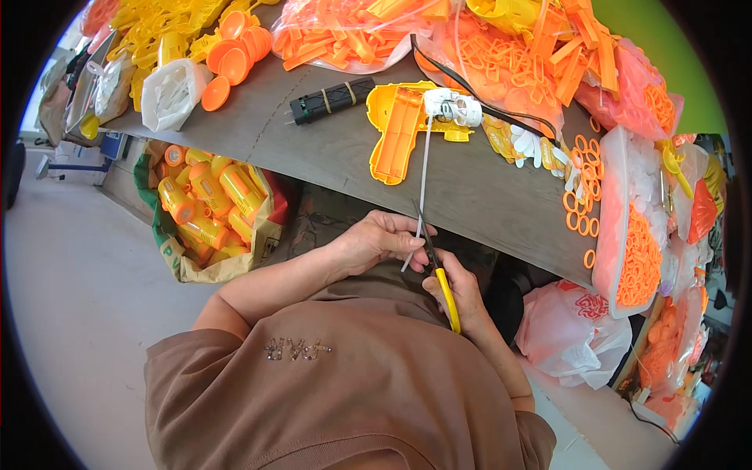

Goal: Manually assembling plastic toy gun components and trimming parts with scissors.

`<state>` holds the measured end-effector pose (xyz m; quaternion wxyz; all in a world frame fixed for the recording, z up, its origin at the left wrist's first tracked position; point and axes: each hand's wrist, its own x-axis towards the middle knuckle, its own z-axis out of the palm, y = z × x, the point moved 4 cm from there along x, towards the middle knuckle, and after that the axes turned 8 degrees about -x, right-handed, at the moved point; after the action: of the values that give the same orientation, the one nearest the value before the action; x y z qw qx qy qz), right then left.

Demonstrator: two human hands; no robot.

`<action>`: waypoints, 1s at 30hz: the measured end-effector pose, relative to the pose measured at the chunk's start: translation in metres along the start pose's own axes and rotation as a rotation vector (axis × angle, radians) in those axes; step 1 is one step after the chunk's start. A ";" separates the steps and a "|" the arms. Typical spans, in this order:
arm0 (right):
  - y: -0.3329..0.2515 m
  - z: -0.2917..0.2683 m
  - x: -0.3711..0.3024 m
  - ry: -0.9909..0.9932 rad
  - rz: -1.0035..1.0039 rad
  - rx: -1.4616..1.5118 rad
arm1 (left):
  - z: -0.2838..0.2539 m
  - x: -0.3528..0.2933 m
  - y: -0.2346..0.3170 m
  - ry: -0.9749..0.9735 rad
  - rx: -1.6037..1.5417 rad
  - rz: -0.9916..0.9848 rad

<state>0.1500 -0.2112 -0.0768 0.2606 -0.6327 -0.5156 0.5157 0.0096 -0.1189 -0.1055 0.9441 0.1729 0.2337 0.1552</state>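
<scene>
One thin white plastic tube hangs from the yellow and orange toy gun shell on the grey table down past the table edge to the person's hands, in front of the brown shirt. The left hand pinches the lower end of this tube, its fingers closed together on it. The right hand grips yellow-handled scissors, fingers wrapped tight around the handles, and the dark blades point up beside the tube; whether the blades touch it cannot be told. At the top of the tube a small white motor part lies on the gun shell, with a black cable running just behind it. Left of the shell lies a black oblong battery pack bound with pale bands. Farther off, clear bags of orange plastic strips and rings crowd the back of the table, yellow plastic parts and orange round caps lie at its left end, and loose orange rings are scattered near its right edge. Under the table, a sack of yellow and orange bottle-shaped pieces stands on the pale floor.
</scene>
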 end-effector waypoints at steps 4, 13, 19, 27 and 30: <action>0.001 0.000 0.000 0.001 0.012 -0.019 | 0.003 0.000 -0.001 0.009 0.089 0.016; -0.028 -0.087 -0.009 0.208 0.065 -0.428 | 0.003 -0.089 0.085 0.332 0.685 0.572; -0.020 -0.135 0.015 0.384 -0.111 -0.947 | -0.071 -0.198 0.258 1.381 1.613 1.184; -0.065 -0.088 0.034 0.500 -0.374 -0.990 | -0.083 -0.196 0.295 1.482 2.144 1.148; -0.075 -0.035 0.044 0.490 -0.439 -0.955 | -0.016 -0.157 0.257 1.061 1.910 1.430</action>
<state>0.1509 -0.1390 -0.0176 0.1590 -0.6592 -0.7350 -0.0017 -0.1854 0.0554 0.0445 -0.0485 0.7743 0.4497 0.4425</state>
